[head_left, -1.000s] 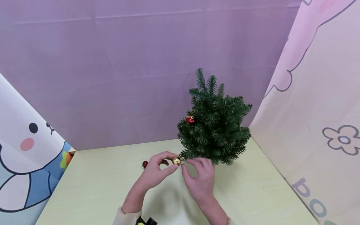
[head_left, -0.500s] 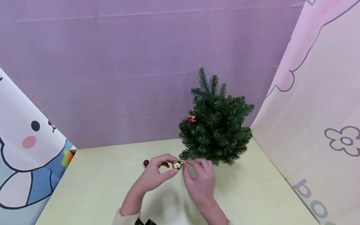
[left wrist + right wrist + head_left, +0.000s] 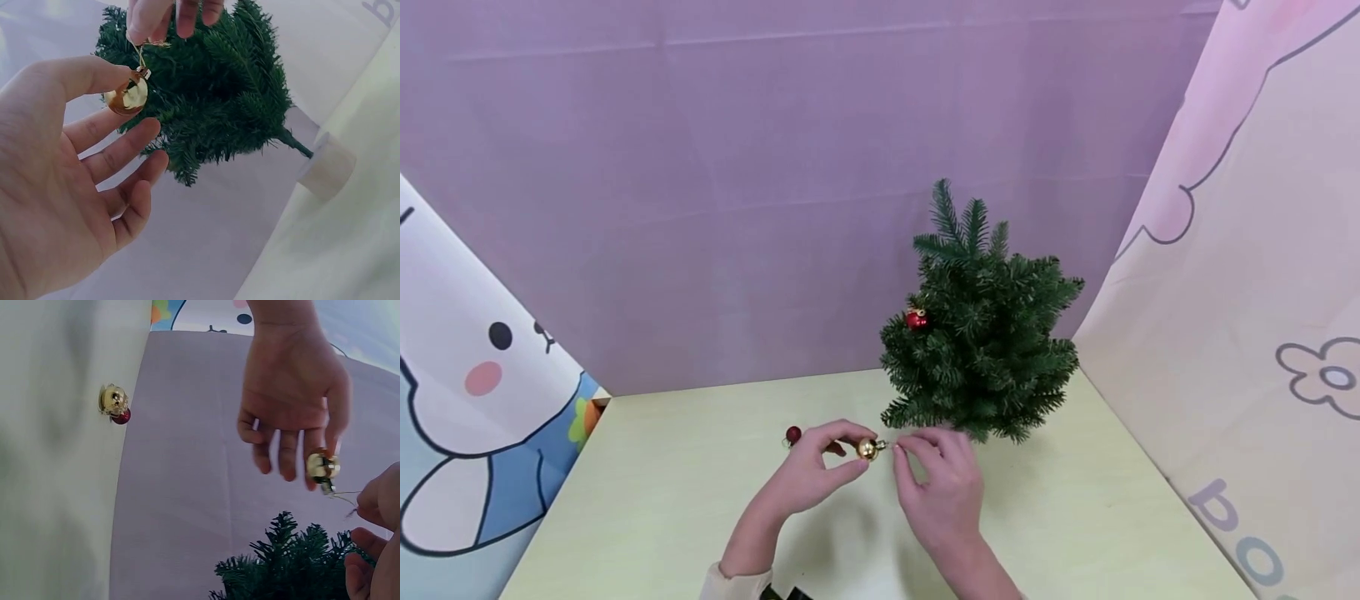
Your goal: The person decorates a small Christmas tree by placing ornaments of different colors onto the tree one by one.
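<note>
Between the thumb and index finger of my left hand (image 3: 805,471) I pinch a shiny gold Christmas ball (image 3: 867,449). Its thin gold string loop (image 3: 142,55) is pulled taut by the fingertips of my right hand (image 3: 942,487), which pinch its end. In the left wrist view the ball's cap points toward the right hand, and the other left fingers are spread. Just behind both hands stands a small green Christmas tree (image 3: 981,342). A red ball (image 3: 917,319) hangs on its upper left side.
On the pale table (image 3: 685,483), behind the left hand, lies a dark red ball (image 3: 793,434). The right wrist view shows a gold ball (image 3: 114,399) beside it. The tree has a round pale base (image 3: 328,165). Printed cloth walls (image 3: 1210,333) enclose the table.
The right hand has drawn slightly right, away from the gold ball, and the string now stretches between the hands. The left hand still pinches the ball. The whole view has shifted slightly.
</note>
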Available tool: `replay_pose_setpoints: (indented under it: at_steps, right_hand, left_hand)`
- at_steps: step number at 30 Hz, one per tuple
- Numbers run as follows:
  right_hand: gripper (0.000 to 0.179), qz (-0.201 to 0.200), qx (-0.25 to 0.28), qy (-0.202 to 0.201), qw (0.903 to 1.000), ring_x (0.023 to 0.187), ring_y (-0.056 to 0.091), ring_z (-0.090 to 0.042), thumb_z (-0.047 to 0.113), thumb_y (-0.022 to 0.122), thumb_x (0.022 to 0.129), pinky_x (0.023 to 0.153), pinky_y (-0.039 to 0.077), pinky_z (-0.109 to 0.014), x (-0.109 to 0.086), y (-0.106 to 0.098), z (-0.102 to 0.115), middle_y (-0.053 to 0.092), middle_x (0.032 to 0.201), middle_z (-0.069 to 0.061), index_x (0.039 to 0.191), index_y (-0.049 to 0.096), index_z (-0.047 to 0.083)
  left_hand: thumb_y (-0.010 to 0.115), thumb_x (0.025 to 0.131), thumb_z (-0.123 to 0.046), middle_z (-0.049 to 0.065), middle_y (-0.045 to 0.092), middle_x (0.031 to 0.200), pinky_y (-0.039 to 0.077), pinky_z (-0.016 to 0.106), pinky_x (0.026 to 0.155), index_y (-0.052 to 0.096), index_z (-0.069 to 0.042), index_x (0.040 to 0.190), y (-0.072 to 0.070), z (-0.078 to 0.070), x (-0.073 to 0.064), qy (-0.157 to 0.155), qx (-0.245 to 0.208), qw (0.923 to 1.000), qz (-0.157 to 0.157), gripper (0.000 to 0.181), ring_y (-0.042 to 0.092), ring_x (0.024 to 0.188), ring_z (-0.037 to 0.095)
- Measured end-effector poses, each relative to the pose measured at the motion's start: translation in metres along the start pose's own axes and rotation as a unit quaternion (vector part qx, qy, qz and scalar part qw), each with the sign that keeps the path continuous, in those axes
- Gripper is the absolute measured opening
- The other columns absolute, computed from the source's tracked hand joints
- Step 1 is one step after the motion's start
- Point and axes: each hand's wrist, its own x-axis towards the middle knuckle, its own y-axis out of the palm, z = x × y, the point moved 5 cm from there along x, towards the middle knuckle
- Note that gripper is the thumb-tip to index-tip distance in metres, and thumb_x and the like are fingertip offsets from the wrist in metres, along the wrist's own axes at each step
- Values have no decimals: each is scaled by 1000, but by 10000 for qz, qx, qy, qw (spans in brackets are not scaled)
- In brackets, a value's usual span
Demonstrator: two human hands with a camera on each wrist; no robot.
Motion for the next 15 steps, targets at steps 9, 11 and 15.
replay_pose_setpoints:
  at_steps: [9,11,15]
  right_hand:
    - [4,1324,-898,-267,9868,74,56,-20,13,78,74,64,49,-31,10,8,5,68,81,0,75,74,13]
    - [6,1585,-1092,-252,9810,73,55,-20,13,79,74,63,48,-31,11,9,6,68,79,1,74,73,14]
    - [7,1863,-1301,-228,9736,73,55,-20,14,81,73,64,48,-31,12,10,8,67,79,1,73,74,15]
  left_hand:
    - [73,87,-9,-3,67,108,46,41,83,70,-17,110,7,-23,0,-61,283,9982,-521,24,59,103,15]
    - [73,86,-5,0,68,104,46,41,81,71,-12,105,9,-38,1,29,303,9976,-628,20,59,100,14]
    - [74,84,-2,0,68,95,45,36,78,73,-9,96,9,-58,3,89,414,9961,-776,14,60,92,13]
